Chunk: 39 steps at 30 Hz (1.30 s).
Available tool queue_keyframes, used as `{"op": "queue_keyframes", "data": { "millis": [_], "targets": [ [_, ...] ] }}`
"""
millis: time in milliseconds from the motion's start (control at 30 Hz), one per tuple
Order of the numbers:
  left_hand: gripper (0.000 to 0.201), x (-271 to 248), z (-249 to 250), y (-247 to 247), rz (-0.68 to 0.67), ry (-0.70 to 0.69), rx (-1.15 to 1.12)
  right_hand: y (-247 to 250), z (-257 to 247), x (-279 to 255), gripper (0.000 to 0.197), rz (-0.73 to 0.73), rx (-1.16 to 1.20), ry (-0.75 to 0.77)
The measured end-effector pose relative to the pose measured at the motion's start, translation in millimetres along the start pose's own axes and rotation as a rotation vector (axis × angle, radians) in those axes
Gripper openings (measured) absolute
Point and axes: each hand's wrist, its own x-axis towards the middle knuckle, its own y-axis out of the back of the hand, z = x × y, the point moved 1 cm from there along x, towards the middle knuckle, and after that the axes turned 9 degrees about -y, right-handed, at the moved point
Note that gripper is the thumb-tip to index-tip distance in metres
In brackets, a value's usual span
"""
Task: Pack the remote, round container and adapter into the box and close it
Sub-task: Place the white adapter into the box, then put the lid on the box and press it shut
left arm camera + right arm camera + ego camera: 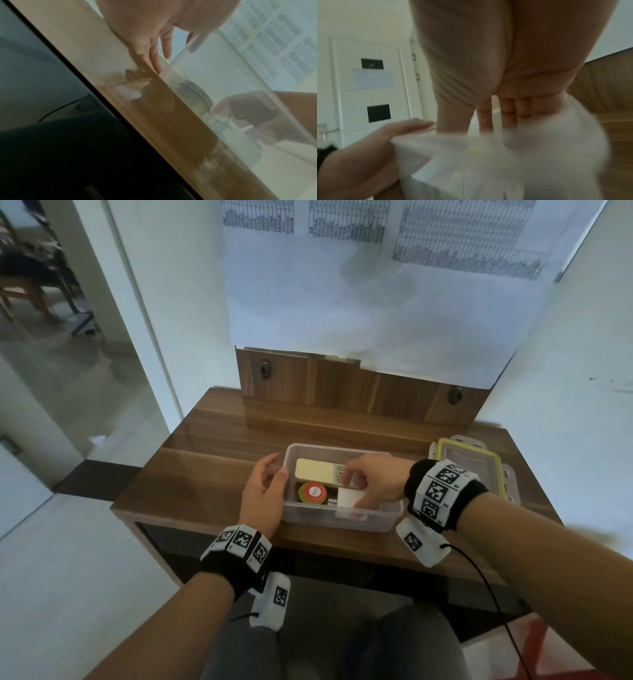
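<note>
Right hand [371,479] reached down into the clear box [390,517], fingers curled on the white adapter [350,497] at the near right of the interior; whether gripping it or merely nudging it into place, impossible to tell from the blurred right wrist view. Left hand [263,491] rested against the box's left wall, fingers relaxed and loosely spread, steadying rather than grasping.

Inside the box: cream-coloured remote [315,470] lying flat along the far side, round container [312,492] with its red-and-white top at the near left, just beside the adapter. All three items apparently already within the walls, so packing judged nearly complete, with the adapter being seated as the step in hand.

Lid [469,465], clear with a yellow seal, lay flat on the wooden table [205,460] to the right of the box, just beside it. Next move likely to call for letting go of the adapter, withdrawing the right hand, fetching the lid from the right, aligning it squarely over the rim and pressing its latches down.
</note>
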Motion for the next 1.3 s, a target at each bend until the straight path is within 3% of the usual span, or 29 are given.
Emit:
{"op": "queue_keyframes", "data": {
  "millis": [200, 367, 533, 700, 800, 900, 1000, 1167, 1300],
  "targets": [
    [0.026, -1.9, 2.7, 0.2, -0.017, 0.009, 0.017, 38.5, 28.1, -31.7, 0.037, 0.250, 0.222, -0.007],
    [0.021, -0.6, 2.0, 1.0, -0.022, -0.021, 0.067, 22.6, 104.7, -57.7, 0.032, 0.465, 0.641, -0.193],
    [0.022, 0.4, -2.4, 0.3, -0.025, -0.016, 0.058, -38.4, 149.5, -60.0, 0.054, 0.269, 0.354, -0.386],
    [0.020, -1.0, -0.1, -0.9, -0.002, -0.043, 0.058, -59.7, 163.4, -64.8, 0.060, 0.277, 0.349, -0.381],
    [0.019, -2.6, 1.6, -1.6, 0.009, -0.057, 0.051, -62.3, 167.0, -66.8, 0.054, 0.320, 0.336, -0.335],
    [0.021, -2.8, 2.1, -1.9, 0.008, -0.058, 0.053, -60.6, 169.2, -67.4, 0.036, 0.384, 0.351, -0.333],
    [0.022, -1.5, -1.2, -1.2, 0.004, -0.057, 0.058, -48.1, 159.4, -78.0, 0.020, 0.533, 0.356, -0.317],
    [0.022, -2.0, -1.0, -1.1, 0.005, -0.049, 0.049, 1.4, 140.5, -108.1, 0.018, 0.986, 0.402, -0.279],
    [0.031, -5.9, 3.8, -2.0, 0.008, -0.022, -0.011, 39.6, 144.2, -129.4, 0.017, 1.258, 1.182, -0.166]
  ]
}}
